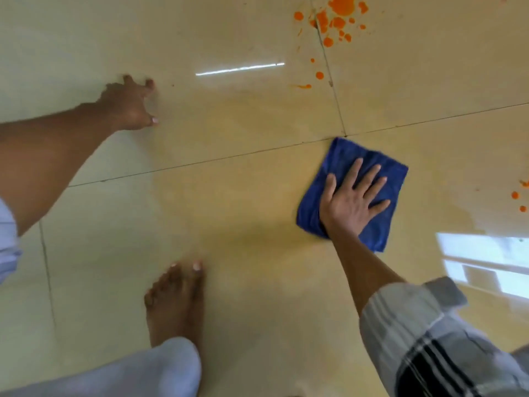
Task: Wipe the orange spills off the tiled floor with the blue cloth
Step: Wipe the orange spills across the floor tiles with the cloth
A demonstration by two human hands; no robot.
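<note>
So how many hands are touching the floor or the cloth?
2. The left hand presses on the bare tiled floor at upper left. The right hand lies flat on the blue cloth, right of centre.

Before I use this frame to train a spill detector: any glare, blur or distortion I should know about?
Head view: a bright streak of glare lies on the glossy floor, with a window reflection at right; the left hand and foot are smeared by motion; the right hand on the blue cloth is sharper; wide-angle lens bends the grout lines; orange spills stay clear.
</note>
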